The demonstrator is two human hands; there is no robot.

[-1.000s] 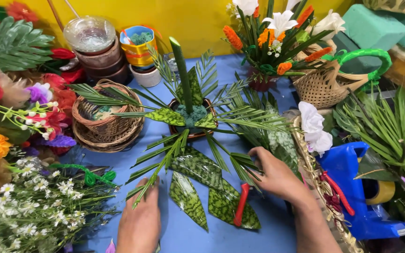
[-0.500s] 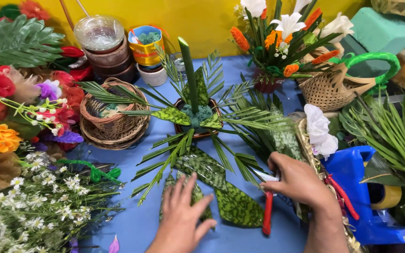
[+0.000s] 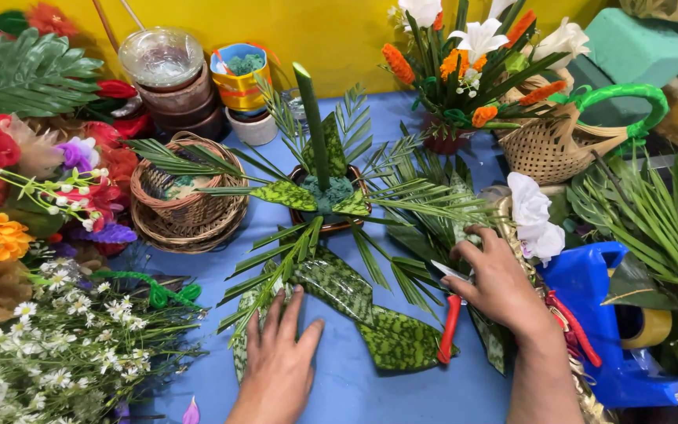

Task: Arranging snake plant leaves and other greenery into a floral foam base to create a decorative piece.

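Leaves are being arranged around a small brown pot (image 3: pixel 331 206) on the blue table (image 3: pixel 355 389). The left hand (image 3: pixel 278 363) is lying flat, fingers (image 3: pixel 275 314) spread, and pressing on a mottled green leaf (image 3: pixel 339 284) just below the pot. The right hand (image 3: pixel 502 287) is gripping red-handled scissors (image 3: pixel 450 323), fingers curled around the upper handle, blades pointing toward the palm fronds (image 3: pixel 425 206). By judgement, the step in hand is trimming foliage; the next move seems to need a steady leaf and a careful cut near the stem.
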